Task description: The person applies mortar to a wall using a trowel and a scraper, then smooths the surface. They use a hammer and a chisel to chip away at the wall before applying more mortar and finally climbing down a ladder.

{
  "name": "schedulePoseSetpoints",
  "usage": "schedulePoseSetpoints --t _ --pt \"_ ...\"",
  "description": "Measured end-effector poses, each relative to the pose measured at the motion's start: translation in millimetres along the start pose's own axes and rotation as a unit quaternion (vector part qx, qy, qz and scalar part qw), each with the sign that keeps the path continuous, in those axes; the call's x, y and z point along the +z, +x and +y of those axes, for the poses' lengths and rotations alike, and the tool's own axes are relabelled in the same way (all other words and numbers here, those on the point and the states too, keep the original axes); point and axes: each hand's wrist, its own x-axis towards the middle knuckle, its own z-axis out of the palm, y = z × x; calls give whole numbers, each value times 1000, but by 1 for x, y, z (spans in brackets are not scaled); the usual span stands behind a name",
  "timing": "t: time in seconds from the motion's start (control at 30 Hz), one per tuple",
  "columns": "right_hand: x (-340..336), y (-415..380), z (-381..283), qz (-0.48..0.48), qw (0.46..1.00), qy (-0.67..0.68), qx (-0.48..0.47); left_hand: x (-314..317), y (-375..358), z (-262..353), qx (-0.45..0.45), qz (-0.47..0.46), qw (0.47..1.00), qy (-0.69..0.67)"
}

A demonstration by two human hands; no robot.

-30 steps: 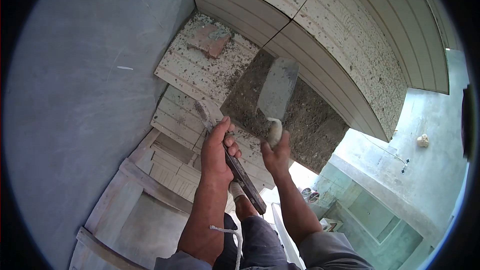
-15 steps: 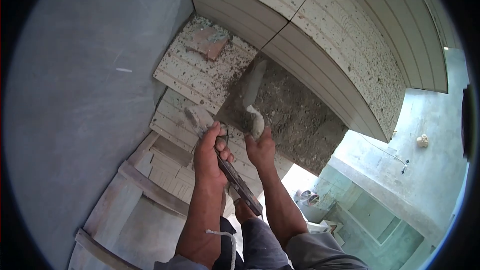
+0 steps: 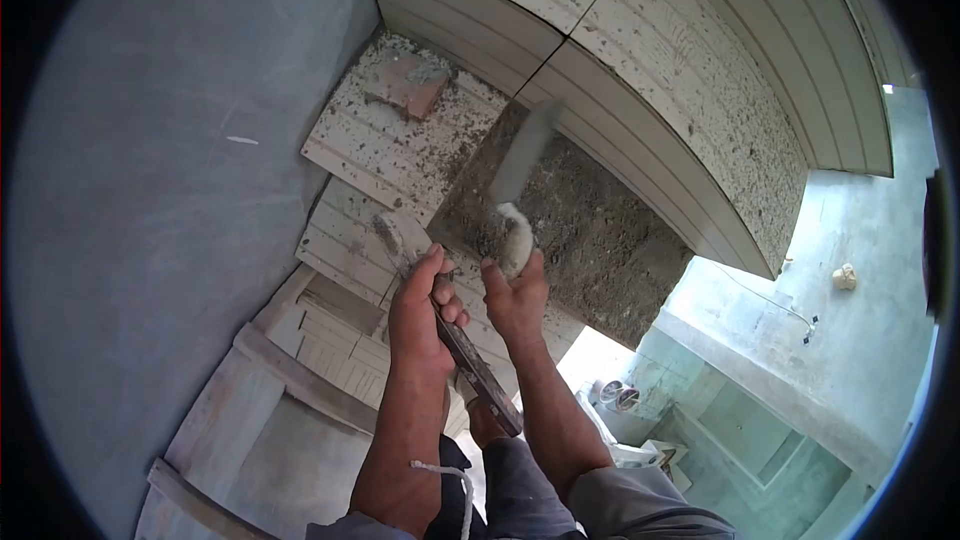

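Note:
My right hand is closed around the pale, rounded handle of a trowel. Its grey blade, smeared by motion, points away from me over a bed of dark, rough mortar on the step. My left hand is wrapped round a long, dark, straight bar, which slants down toward my leg. Beyond the left thumb a pale, flattish end shows, but I cannot tell whether it belongs to that bar.
Striped, pale stair tiles strewn with crumbs lie left of the mortar, with a broken reddish slab on them. A tall riser borders it behind. A grey wall stands left. The floor lies far below at right.
The trowel's blade has swung to the right over the mortar, its handle turning in my right hand. My left hand and the dark bar stay almost in place.

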Motion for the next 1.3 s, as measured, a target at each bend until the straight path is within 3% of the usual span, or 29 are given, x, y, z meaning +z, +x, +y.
schedulePoseSetpoints --t 0.07,0.1,0.17,0.2,0.27,0.3,0.43,0.5,0.63,0.7,0.73,0.77,0.83,0.97,1.1,1.23,1.3 --pt "6 -8 -7 88 987 132 -10 -4 -3 -1 6 20 1000 0" --pt "19 -4 6 88 987 135 -10 -5 -3 0 8 20 1000 3" --pt "42 7 45 25 996 -80 -33 -6 -2 -1 18 30 999 -4" --pt "37 7 42 30 996 -80 -34 -4 -2 -1 18 25 1000 -3" --pt "25 1 30 -6 999 46 -1 -6 -2 0 11 27 1000 -10" --pt "17 -17 20 -10 999 43 15 -13 -8 -4 -1 38 999 -7" --pt "23 -6 2 89 985 147 4 -8 -2 1 21 33 999 -12" --pt "34 10 14 -65 989 38 124 -8 -3 0 23 38 999 -8" --pt "15 -15 5 -54 983 92 149 -9 -4 2 25 31 999 -19" --pt "19 -12 1 81 983 154 58 -5 0 6 32 17 999 -13" --pt "25 -10 0 104 974 197 34 -7 -2 5 30 25 999 -12" --pt "34 -6 8 102 974 197 36 -10 -5 4 26 34 999 -11" --pt "46 9 21 -47 991 58 111 -11 -5 1 29 37 999 -14" --pt "37 -8 15 34 981 173 76 -15 -5 2 17 16 1000 -15" --pt "46 -4 8 103 973 200 42 -13 -6 6 23 32 999 -9" --pt "42 9 2 -3 995 65 74 -10 3 7 42 26 999 -18" --pt "24 -14 -17 17 964 221 144 -17 -3 3 21 21 999 -23"
